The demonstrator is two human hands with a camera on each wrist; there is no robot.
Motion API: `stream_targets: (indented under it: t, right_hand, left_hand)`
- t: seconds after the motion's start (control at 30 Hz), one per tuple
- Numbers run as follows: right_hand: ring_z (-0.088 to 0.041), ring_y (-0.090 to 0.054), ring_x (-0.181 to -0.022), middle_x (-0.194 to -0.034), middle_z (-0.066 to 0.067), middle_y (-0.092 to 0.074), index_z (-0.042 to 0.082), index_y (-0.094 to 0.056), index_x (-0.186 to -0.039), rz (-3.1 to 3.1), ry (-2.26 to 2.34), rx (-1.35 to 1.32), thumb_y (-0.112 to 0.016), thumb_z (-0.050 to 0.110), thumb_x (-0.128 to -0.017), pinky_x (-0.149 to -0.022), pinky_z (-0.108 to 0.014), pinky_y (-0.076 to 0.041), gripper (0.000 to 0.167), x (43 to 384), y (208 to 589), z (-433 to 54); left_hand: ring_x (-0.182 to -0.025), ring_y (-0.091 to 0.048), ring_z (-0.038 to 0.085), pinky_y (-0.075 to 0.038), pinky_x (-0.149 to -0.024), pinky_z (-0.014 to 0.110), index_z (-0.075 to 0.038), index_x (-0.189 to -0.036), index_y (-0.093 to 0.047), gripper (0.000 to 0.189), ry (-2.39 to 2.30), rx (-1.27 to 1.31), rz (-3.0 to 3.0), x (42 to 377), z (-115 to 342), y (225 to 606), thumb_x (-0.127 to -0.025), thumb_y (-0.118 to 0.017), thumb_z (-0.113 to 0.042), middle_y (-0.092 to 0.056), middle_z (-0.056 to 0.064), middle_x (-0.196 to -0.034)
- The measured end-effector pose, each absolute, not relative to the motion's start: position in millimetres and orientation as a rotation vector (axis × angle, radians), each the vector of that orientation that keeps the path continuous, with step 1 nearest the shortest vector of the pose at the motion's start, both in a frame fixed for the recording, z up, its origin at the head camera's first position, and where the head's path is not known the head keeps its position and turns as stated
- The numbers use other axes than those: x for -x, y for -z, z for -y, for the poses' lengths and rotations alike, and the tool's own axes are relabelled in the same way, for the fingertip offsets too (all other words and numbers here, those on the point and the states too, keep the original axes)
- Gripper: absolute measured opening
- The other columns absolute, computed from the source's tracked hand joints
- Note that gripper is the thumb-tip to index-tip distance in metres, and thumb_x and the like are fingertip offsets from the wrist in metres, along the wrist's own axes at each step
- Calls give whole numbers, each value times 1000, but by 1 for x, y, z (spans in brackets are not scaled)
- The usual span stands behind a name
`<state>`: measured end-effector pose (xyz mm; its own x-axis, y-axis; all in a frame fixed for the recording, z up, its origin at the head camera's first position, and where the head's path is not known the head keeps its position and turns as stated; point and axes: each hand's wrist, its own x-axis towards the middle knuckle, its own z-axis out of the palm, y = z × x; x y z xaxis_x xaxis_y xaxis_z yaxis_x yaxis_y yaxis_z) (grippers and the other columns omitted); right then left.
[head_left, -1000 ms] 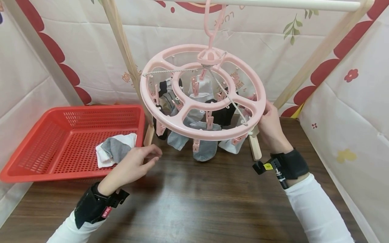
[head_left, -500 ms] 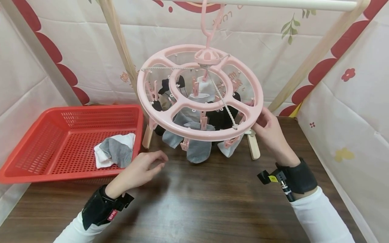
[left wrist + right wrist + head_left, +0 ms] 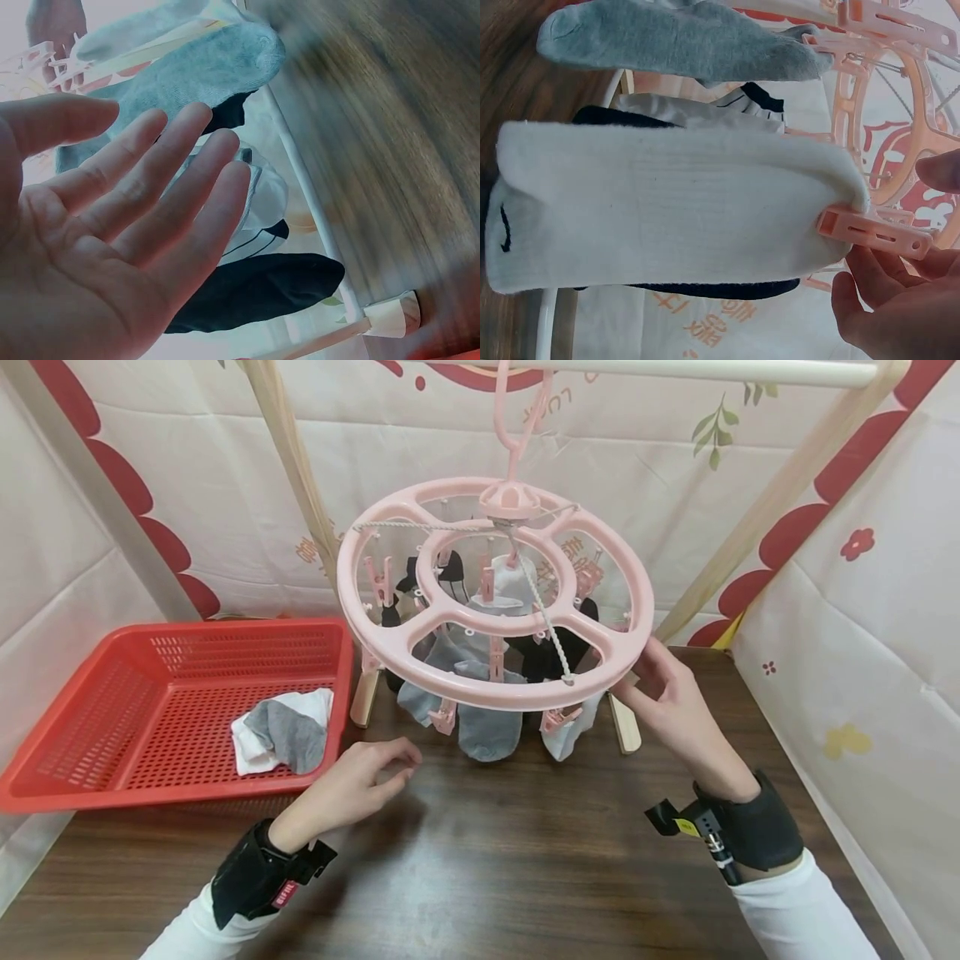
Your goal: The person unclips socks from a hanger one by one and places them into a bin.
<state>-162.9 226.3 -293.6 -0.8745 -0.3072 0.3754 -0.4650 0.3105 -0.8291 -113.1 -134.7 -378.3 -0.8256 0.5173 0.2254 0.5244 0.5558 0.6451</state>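
Pink hanger (image 3: 498, 624): there it hangs, over the surface (image 3: 510, 843), hook pointing up to the white bar (image 3: 712, 370), broad round face upward.
White sock (image 3: 675, 202): beneath the hanger, long axis running down from its pink clip (image 3: 874, 232), free end pointing away.
Right hand (image 3: 671, 693): up at the hanger's right rim, grip apart, thumb clear of the fingers; fingers by the clip, contact I can't tell.
Left hand (image 3: 352, 789): front-left of the hanger, fingers loosely bent, grip apart, holding nothing.
Room: open in front of the hanger, between the hands; red basket (image 3: 161, 793) edges the left.
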Motion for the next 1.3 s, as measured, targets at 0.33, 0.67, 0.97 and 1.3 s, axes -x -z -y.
stream_targets:
  t: [0.33,0.67,0.97,1.3]
  right_hand:
    - [-11,-52,-119,-128,-3,-53,4,-44,-141,2466,-1500,-745,-61,-5,-90,-90,-18,-44,54,151,290,-232]
    - [-11,-60,-95,-109,0,-63,-2,-52,-131,2428,-1414,-779,-61,-9,-89,-81,-18,-48,44,146,290,-237]
    - [-14,-59,-95,-106,-4,-63,-4,-56,-125,2339,-1500,-857,-64,-15,-83,-80,-19,-49,44,141,289,-232]
    - [-17,-56,-94,-105,-7,-60,-7,-55,-122,2298,-1542,-869,-67,-15,-81,-83,-19,-47,44,137,298,-218]
  left_hand:
    - [-85,-63,10,-52,-76,34,-6,-99,-65,16,1194,969,2743,112,132,381,-86,-62,2,-66,1,-90]
    - [-86,-65,12,-53,-75,35,-6,-99,-65,17,1232,1008,2719,112,127,384,-86,-60,3,-67,1,-91]
    - [-89,-65,15,-53,-78,38,-5,-100,-65,17,1261,1061,2693,113,113,389,-86,-60,3,-67,3,-94]
    - [-96,-63,19,-49,-85,35,-4,-108,-63,20,1218,1131,2628,114,80,385,-89,-64,-2,-67,6,-101]
